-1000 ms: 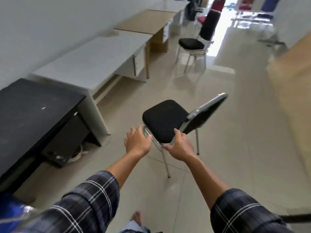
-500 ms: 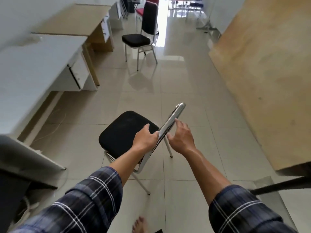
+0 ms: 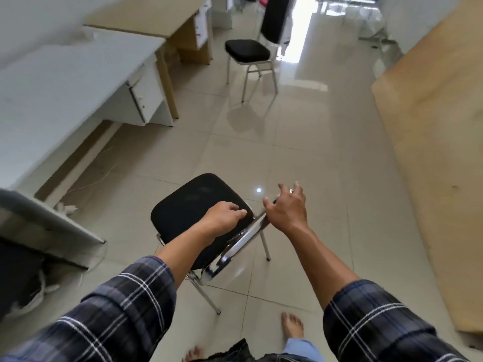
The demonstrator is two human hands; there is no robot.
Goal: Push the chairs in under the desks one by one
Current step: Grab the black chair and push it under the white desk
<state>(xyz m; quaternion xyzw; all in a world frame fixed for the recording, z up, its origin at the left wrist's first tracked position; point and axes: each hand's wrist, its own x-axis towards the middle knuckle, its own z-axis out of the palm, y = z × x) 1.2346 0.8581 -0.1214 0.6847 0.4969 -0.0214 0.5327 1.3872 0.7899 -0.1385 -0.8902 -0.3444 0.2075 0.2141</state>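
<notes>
The near chair has a black seat and a chrome-framed back, and stands on the tiled floor just ahead of me, back toward me. My left hand is closed over the top rail of its backrest. At the far end of that rail my right hand rests with fingers spread, touching it without closing. A second black chair stands out in the aisle further on. The white desk runs along the left wall, a wooden desk behind it.
A large wooden board lies along the right side. At lower left are a grey desk edge, a dark desk under it, and shoes on the floor. My bare foot stands just behind the chair. Cables trail under the white desk.
I have come round from the seat's side to behind the chair's back. My left hand has closed on the top rail, and my right hand has slid to the rail's far end.
</notes>
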